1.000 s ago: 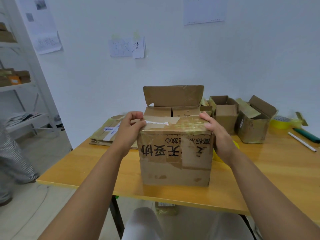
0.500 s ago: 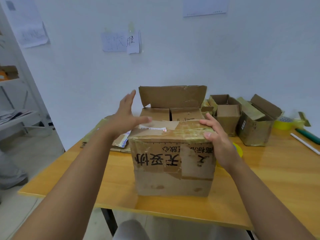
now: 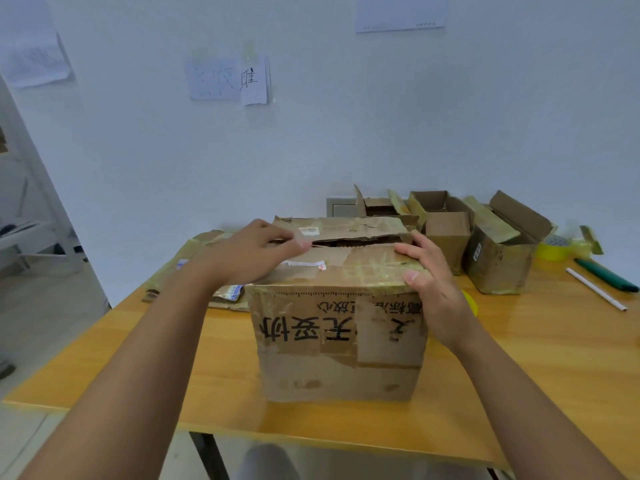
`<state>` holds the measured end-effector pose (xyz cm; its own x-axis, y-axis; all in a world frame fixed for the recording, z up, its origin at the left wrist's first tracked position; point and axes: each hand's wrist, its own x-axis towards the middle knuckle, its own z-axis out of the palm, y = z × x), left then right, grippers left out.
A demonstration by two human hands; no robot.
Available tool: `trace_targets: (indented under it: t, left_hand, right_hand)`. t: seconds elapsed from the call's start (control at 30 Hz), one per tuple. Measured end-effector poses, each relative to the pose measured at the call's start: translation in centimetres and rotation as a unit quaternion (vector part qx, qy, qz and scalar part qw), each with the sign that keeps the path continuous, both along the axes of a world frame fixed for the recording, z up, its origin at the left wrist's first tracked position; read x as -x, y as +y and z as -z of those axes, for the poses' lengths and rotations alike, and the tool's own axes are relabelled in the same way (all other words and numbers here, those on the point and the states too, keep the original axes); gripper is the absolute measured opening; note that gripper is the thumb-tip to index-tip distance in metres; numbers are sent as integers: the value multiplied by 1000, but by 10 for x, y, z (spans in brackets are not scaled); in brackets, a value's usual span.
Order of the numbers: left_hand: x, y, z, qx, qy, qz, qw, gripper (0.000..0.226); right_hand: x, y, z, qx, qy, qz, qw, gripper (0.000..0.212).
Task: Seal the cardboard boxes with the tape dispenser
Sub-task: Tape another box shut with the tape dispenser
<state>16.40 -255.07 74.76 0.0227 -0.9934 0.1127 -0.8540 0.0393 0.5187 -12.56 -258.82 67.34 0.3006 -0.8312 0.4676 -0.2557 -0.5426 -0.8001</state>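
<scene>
Centre frame, the cardboard box (image 3: 341,341) is almost closed: left hand (image 3: 249,252) pinches the far flap (image 3: 349,227) down, right hand (image 3: 431,284) presses straight fingers (image 3: 406,251) on the near flap (image 3: 356,263). No taping yet; the yellow tape roll (image 3: 553,249) sits far right.

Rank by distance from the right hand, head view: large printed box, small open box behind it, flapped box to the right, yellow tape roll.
1. Large box: under the right hand, touching.
2. Small open box: just behind the hand.
3. Flapped box: further right.
4. Yellow tape roll: far right, past the flapped box.
</scene>
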Motion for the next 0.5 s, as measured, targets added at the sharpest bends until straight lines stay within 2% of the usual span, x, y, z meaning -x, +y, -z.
trace_targets:
  t: [0.07,0.13,0.23,0.37,0.5]
  left_hand:
    - [2,2,0,-23,-72,-9,997,92]
    - [8,4,-2,-46,-103,-11,993,100]
    - [14,8,-5,-75,-112,-6,991,93]
    - [27,5,-5,-56,-173,-7,983,72]
    - [44,5,5,-7,-199,2,980,60]
  right_hand:
    - [5,1,-4,16,20,-5,1000,66]
    - [12,0,-17,24,62,-15,998,70]
    - [11,-3,-48,10,194,-49,980,75]
    - [-12,-5,-72,2,382,-51,923,67]
    - [-18,-6,-76,17,445,-29,895,69]
